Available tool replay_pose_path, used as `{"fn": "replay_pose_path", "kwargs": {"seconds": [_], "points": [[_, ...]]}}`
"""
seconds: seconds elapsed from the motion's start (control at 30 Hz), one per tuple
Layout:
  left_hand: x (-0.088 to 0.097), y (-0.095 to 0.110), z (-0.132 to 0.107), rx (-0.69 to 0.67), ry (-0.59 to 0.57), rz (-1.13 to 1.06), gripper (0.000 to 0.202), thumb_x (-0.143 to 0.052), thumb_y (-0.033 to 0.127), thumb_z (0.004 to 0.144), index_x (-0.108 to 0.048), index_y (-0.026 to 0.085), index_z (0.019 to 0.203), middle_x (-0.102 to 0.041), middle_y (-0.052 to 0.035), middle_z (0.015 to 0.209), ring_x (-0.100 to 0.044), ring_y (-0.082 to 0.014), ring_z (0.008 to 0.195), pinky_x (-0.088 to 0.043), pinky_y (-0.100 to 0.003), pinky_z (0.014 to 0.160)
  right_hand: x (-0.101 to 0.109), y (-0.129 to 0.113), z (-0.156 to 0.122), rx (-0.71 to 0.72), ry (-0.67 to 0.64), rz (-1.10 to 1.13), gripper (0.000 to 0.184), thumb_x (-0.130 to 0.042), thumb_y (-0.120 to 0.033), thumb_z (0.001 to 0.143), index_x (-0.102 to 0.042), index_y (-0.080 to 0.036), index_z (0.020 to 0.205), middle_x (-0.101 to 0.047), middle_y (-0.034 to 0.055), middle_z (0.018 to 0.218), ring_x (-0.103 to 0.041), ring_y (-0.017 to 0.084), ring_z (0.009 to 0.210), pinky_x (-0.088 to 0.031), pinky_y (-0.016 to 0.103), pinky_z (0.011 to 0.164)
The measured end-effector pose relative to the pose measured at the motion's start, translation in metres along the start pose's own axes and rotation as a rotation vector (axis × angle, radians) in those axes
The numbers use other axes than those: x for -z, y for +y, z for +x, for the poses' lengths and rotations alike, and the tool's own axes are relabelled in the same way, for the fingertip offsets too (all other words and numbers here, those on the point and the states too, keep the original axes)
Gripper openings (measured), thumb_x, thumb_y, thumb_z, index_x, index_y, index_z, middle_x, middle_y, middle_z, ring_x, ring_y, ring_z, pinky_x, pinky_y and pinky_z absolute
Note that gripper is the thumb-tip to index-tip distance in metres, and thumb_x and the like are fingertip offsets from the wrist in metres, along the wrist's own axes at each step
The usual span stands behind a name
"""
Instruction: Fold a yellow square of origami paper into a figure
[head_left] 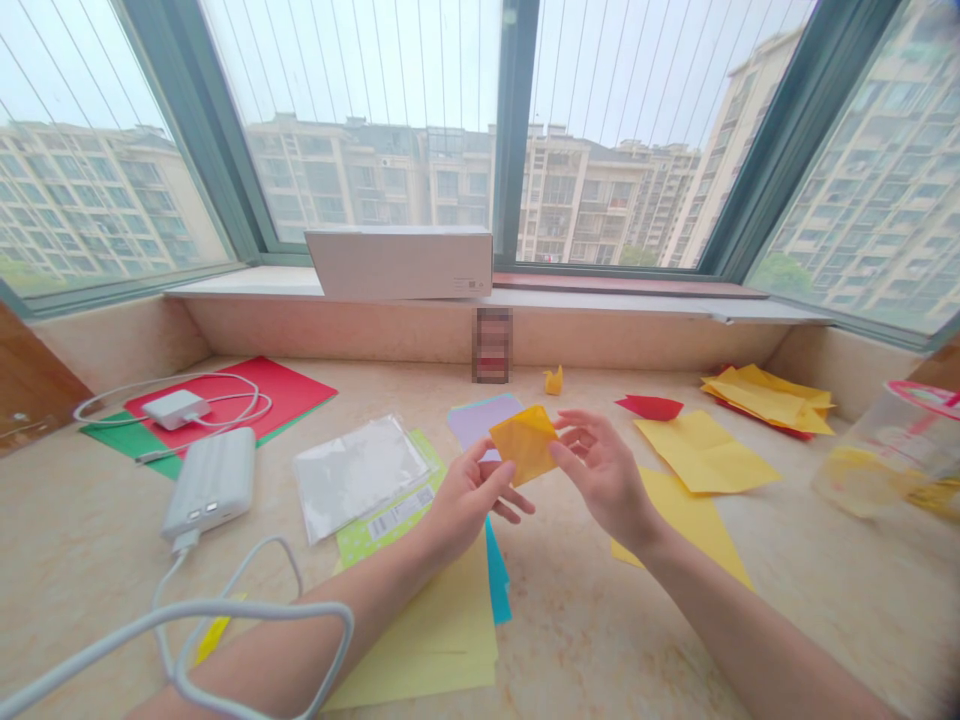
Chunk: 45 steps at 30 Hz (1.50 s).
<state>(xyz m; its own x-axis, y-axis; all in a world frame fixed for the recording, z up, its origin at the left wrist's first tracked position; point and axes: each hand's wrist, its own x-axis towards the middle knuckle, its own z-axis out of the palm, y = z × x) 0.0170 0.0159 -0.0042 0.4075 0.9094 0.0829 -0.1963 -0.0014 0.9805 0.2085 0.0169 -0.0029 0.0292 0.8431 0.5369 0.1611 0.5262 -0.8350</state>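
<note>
A folded orange paper piece (pixel 525 440) is held up between both hands above the stone sill. My left hand (pixel 469 495) pinches its lower left edge with thumb and fingers. My right hand (pixel 604 470) grips its right edge, fingers curled round the fold. Below the hands lie yellow sheets (pixel 442 630), a blue sheet (pixel 496 580) and a lilac sheet (pixel 480 418).
A white power bank (pixel 211 483) with a cable (pixel 225 610) lies at the left, near a charger (pixel 175 408) on red and green paper. A plastic sleeve (pixel 358 472), yellow sheets (pixel 705 450), a small yellow origami figure (pixel 553 380), a clear container (pixel 896 450) and a long box (pixel 401 262) surround the spot.
</note>
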Motion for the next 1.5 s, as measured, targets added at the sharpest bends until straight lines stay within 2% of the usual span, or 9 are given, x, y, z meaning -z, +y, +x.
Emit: {"fn": "replay_pose_path", "kwargs": {"seconds": [0.07, 0.2, 0.43, 0.7, 0.9, 1.07, 1.23, 1.37, 1.5], "points": [[0.0, 0.002, -0.001, -0.026, 0.027, -0.045, 0.061, -0.064, 0.045, 0.088, -0.04, 0.02, 0.138, -0.07, -0.0066, 0.092, -0.075, -0.0233, 0.068, -0.057, -0.029, 0.056, 0.0, 0.002, 0.001, -0.056, 0.003, 0.063, 0.025, -0.067, -0.035, 0.088, -0.059, -0.027, 0.111, -0.064, 0.0039, 0.102, -0.062, 0.017, 0.08, -0.057, 0.034, 0.073], [0.0, 0.005, -0.004, -0.11, 0.01, -0.127, 0.082, -0.066, 0.033, 0.089, -0.015, 0.033, 0.152, -0.065, -0.0106, 0.123, -0.074, -0.0213, 0.087, -0.059, -0.032, 0.073, -0.001, 0.001, 0.002, -0.114, 0.02, 0.04, 0.021, -0.067, -0.04, 0.087, -0.071, -0.02, 0.092, -0.058, 0.0078, 0.109, -0.063, 0.018, 0.085, -0.057, 0.03, 0.066], [-0.001, 0.001, -0.005, -0.22, -0.075, -0.11, 0.068, -0.069, 0.027, 0.088, -0.033, 0.035, 0.146, -0.055, -0.0101, 0.141, -0.063, -0.0241, 0.114, -0.057, -0.038, 0.089, -0.006, -0.007, 0.0, -0.173, 0.008, 0.015, 0.031, -0.069, -0.046, 0.084, -0.078, -0.019, 0.096, -0.057, 0.0098, 0.115, -0.066, 0.017, 0.079, -0.061, 0.032, 0.068], [-0.003, 0.001, -0.002, -0.257, 0.093, -0.035, 0.047, -0.069, 0.036, 0.087, -0.056, 0.025, 0.131, -0.065, -0.0098, 0.125, -0.067, -0.0242, 0.104, -0.061, -0.037, 0.082, -0.01, -0.011, -0.007, -0.204, -0.119, 0.075, 0.029, -0.07, -0.044, 0.084, -0.076, -0.021, 0.101, -0.053, 0.0095, 0.123, -0.067, 0.016, 0.08, -0.06, 0.035, 0.076], [-0.001, -0.002, -0.001, -0.264, 0.112, 0.026, 0.052, -0.064, 0.039, 0.09, -0.054, 0.024, 0.139, -0.068, -0.0064, 0.118, -0.067, -0.0222, 0.103, -0.062, -0.039, 0.086, -0.009, -0.013, -0.012, -0.076, -0.17, -0.233, 0.025, -0.071, -0.043, 0.084, -0.074, -0.023, 0.099, -0.054, 0.009, 0.115, -0.061, 0.017, 0.076, -0.056, 0.04, 0.075], [0.001, -0.006, -0.002, -0.228, 0.09, 0.176, 0.051, -0.062, 0.041, 0.091, -0.057, 0.022, 0.138, -0.072, -0.004, 0.105, -0.07, -0.0198, 0.089, -0.062, -0.04, 0.086, -0.008, -0.012, -0.013, 0.081, -0.129, -0.461, 0.019, -0.077, -0.041, 0.079, -0.073, -0.027, 0.092, -0.052, 0.0098, 0.123, -0.055, 0.03, 0.11, -0.043, 0.054, 0.099], [0.003, -0.011, 0.0, -0.238, 0.044, 0.244, 0.051, -0.059, 0.044, 0.093, -0.057, 0.021, 0.139, -0.071, -0.0066, 0.112, -0.071, -0.0202, 0.086, -0.062, -0.041, 0.084, -0.007, -0.016, -0.012, 0.038, -0.202, -0.386, 0.015, -0.073, -0.039, 0.084, -0.071, -0.026, 0.091, -0.054, 0.0093, 0.129, -0.05, 0.031, 0.125, -0.038, 0.052, 0.107], [0.003, -0.014, 0.001, -0.299, -0.017, 0.188, 0.053, -0.057, 0.046, 0.094, -0.054, 0.022, 0.141, -0.069, -0.0087, 0.117, -0.07, -0.0233, 0.095, -0.063, -0.044, 0.084, -0.005, -0.018, -0.009, -0.005, -0.239, -0.299, 0.014, -0.067, -0.037, 0.089, -0.071, -0.024, 0.089, -0.06, 0.0085, 0.12, -0.056, 0.028, 0.119, -0.042, 0.047, 0.105], [0.001, -0.013, -0.002, -0.316, -0.063, 0.171, 0.049, -0.053, 0.042, 0.097, -0.052, 0.025, 0.143, -0.065, -0.0103, 0.127, -0.068, -0.0266, 0.104, -0.062, -0.047, 0.088, -0.005, -0.015, -0.009, 0.033, -0.196, -0.361, 0.016, -0.062, -0.034, 0.092, -0.072, -0.023, 0.085, -0.063, 0.0087, 0.118, -0.059, 0.028, 0.115, -0.042, 0.048, 0.103]]}}
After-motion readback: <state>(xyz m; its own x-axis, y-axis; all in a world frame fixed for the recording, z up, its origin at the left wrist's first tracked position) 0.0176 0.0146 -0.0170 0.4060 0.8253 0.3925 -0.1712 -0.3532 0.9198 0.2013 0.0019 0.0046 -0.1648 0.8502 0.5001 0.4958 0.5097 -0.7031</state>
